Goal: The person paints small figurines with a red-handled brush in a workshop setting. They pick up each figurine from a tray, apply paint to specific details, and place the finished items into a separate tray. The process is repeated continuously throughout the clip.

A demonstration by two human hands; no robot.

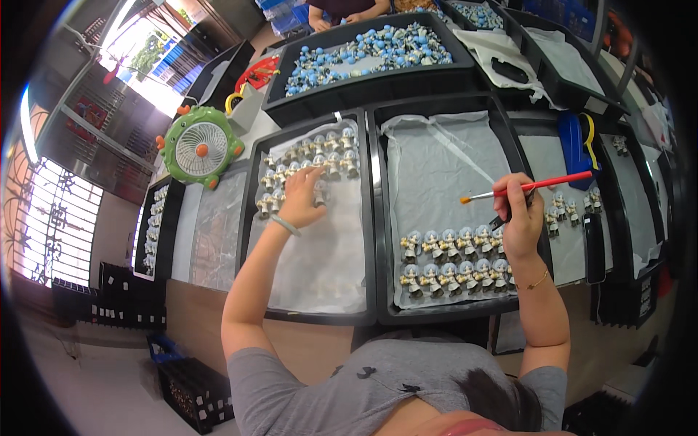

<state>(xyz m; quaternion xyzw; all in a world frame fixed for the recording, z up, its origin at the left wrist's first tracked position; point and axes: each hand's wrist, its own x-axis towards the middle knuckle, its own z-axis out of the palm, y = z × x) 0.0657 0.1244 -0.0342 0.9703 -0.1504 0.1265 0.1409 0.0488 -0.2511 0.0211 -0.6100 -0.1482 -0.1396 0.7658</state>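
My left hand (300,202) reaches over the left black tray (370,240), thumb and fingers apart around a small figurine (319,195) at the end of a row. Whether the fingertips touch it is unclear. Several more figurines, pale with grey-blue heads, stand in rows in that tray's far half. Above the right black tray (451,317), my right hand (522,218) is closed round a paintbrush (542,184) with a red handle and orange-brown bristles pointing left. A small black piece (499,222), too hidden to name, shows by the same fingers. Two rows of figurines (448,278) stand at this tray's near end.
Behind stands a large black bin (273,109) of blue-headed pieces; a person (349,9) is beyond it. A green fan (201,147) is at left. At right are a blue-and-yellow tape dispenser (578,149), a dark oblong object (594,247) and more figurines (563,209).
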